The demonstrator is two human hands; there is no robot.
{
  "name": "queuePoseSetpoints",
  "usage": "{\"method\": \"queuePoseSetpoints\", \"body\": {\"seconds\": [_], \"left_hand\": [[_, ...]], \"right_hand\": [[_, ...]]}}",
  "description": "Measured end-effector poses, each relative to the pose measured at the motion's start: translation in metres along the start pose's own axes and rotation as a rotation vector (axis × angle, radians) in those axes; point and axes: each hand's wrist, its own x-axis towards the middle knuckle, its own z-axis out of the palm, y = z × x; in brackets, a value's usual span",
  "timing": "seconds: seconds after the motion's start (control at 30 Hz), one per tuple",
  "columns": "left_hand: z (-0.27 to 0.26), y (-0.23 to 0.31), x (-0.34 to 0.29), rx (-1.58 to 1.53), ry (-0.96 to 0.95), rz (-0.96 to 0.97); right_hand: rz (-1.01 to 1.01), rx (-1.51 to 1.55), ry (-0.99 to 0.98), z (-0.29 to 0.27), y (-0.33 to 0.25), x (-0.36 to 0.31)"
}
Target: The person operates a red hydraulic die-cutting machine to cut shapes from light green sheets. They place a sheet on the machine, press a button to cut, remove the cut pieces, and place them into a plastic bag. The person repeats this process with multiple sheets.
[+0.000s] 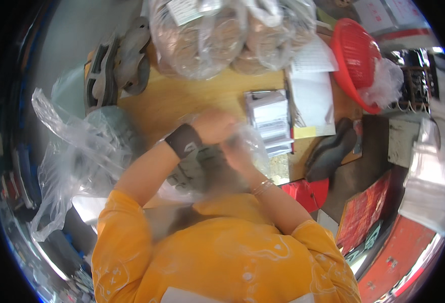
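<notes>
Near the table's front edge, my two hands are close together at the neck of a clear plastic bag (255, 146). My left hand (213, 126), with a dark wristband, is closed on the gathered plastic. Just below it, my right hand (238, 155) is closed on the same bag, a thin bracelet at its wrist. Grey-green bundled contents (187, 174) show through the bag under my forearms, against my body. Motion smears the fingertips. Another grey-green bundle (112, 126) in clear plastic stands to the left.
Dark shoe soles (133, 63) lie at the back left, another dark sole (331, 150) at the right. Large clear bags (202, 45) of brown round pieces fill the back. Papers (310, 93), a clipped stack of slips (270, 118) and a red plastic basket (351, 60) are on the right.
</notes>
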Motion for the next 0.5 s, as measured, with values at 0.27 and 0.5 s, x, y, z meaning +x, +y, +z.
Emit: {"method": "queuePoseSetpoints", "body": {"seconds": [0.27,0.5], "left_hand": [[-0.007,0.076,-0.033,0.387,-0.147,-0.13],[0.039,0.266,0.092,-0.1,-0.081,0.412]], "right_hand": [[-0.312,0.302,-0.222,-0.075,-0.036,-0.087],[-0.228,0.134,0.466,-0.289,0.032,-0.236]]}}
